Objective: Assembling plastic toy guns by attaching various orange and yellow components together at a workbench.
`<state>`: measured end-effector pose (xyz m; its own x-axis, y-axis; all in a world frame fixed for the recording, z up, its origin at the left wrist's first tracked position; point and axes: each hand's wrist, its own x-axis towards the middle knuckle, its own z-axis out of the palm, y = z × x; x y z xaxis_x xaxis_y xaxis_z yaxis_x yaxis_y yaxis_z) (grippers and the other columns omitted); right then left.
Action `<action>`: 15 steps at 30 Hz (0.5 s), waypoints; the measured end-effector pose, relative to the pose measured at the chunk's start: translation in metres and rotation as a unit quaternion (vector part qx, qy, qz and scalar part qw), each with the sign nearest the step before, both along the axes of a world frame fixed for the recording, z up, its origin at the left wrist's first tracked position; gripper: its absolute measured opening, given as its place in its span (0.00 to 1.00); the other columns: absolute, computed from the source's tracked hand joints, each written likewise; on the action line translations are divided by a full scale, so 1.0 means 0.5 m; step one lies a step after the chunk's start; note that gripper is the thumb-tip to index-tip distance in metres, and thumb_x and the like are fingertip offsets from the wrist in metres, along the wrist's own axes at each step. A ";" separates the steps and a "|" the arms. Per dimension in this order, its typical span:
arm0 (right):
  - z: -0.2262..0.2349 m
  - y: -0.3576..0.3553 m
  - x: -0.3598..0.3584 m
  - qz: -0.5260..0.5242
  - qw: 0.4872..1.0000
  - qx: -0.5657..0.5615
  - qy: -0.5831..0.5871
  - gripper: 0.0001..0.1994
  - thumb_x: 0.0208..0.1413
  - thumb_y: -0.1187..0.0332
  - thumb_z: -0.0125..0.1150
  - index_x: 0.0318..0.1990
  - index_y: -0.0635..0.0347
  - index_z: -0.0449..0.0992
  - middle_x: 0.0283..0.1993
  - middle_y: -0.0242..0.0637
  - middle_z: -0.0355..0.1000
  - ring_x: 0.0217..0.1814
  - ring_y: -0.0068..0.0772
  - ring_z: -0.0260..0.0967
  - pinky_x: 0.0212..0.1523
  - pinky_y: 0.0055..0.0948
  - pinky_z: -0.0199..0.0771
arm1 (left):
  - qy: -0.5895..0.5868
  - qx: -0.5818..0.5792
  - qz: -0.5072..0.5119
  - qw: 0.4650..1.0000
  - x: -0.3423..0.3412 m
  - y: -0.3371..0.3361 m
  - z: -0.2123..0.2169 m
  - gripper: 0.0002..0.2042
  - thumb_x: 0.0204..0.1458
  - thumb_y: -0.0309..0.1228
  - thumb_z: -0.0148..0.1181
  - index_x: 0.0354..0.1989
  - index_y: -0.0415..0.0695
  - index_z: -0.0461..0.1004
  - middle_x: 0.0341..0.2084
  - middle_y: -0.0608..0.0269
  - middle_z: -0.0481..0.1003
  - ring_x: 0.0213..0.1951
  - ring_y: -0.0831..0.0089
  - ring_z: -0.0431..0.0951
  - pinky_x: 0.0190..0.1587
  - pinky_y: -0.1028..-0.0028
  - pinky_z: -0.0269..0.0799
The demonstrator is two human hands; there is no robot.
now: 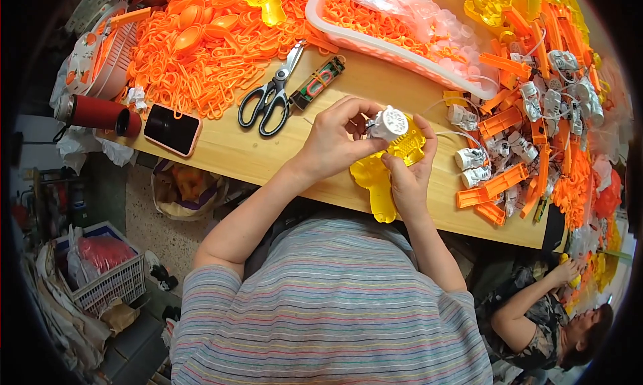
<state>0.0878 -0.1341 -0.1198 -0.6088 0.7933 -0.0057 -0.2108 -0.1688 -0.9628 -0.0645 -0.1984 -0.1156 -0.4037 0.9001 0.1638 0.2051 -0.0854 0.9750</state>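
Between the fingers of my left hand (pixel 338 137) is a white round plastic part (pixel 390 123) with a slotted face, turned upward. My right hand (pixel 412 174) grips a yellow translucent gun-shaped shell half (pixel 375 184), its handle pointing toward me. The white part is close over the barrel end of the shell; whether it sits in the shell cannot be made out. Both hands are above the table's front edge. Scissors with black and grey handles (pixel 272 100) lie beyond my left hand, beside a small dark tool wrapped in coloured bands (pixel 320 82).
Orange plastic pieces (pixel 221 56) are heaped at the back left, near a phone (pixel 173 129) and a red flask (pixel 97 112). A white tray (pixel 402 63) holds small orange parts. White motor-like units with wires (pixel 472 158) and orange strips crowd the right. A co-worker (pixel 542 318) sits lower right.
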 end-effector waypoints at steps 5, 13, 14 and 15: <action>-0.015 0.007 -0.002 0.001 0.996 0.087 0.010 0.40 0.49 0.84 0.55 0.70 0.59 0.44 0.63 0.42 0.56 0.65 0.35 0.59 0.64 0.33 0.62 | -0.065 0.046 0.018 0.997 0.013 -0.014 -0.005 0.18 0.44 0.24 0.71 0.45 0.38 0.77 0.38 0.61 0.78 0.35 0.78 0.80 0.40 0.78 0.79; -0.017 0.021 0.008 0.066 0.977 0.197 -0.046 0.48 0.50 0.83 0.61 0.73 0.60 0.35 0.65 0.46 0.55 0.67 0.38 0.58 0.64 0.34 0.63 | -0.036 0.060 0.015 0.997 0.027 -0.026 0.004 0.21 0.45 0.21 0.69 0.51 0.37 0.76 0.38 0.58 0.78 0.37 0.74 0.82 0.41 0.76 0.80; -0.016 0.018 0.007 0.063 0.980 0.184 -0.037 0.48 0.50 0.83 0.61 0.73 0.60 0.35 0.65 0.47 0.56 0.66 0.38 0.59 0.64 0.34 0.63 | -0.036 0.060 0.015 0.997 0.028 -0.028 0.011 0.21 0.45 0.21 0.69 0.51 0.37 0.76 0.38 0.58 0.78 0.37 0.74 0.82 0.41 0.76 0.80; -0.015 0.017 0.006 0.060 0.983 0.170 -0.029 0.48 0.49 0.83 0.61 0.73 0.61 0.35 0.64 0.47 0.57 0.66 0.38 0.60 0.64 0.34 0.64 | -0.039 0.031 0.009 0.999 0.028 -0.029 0.021 0.20 0.46 0.20 0.68 0.51 0.36 0.76 0.41 0.58 0.78 0.40 0.73 0.81 0.43 0.75 0.80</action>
<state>0.0910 -0.1256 -0.1272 -0.7039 0.6782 0.2111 -0.1527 0.1457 -0.9775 -0.0506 -0.2128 -0.1051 -0.4334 0.8818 0.1860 0.1305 -0.1427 0.9811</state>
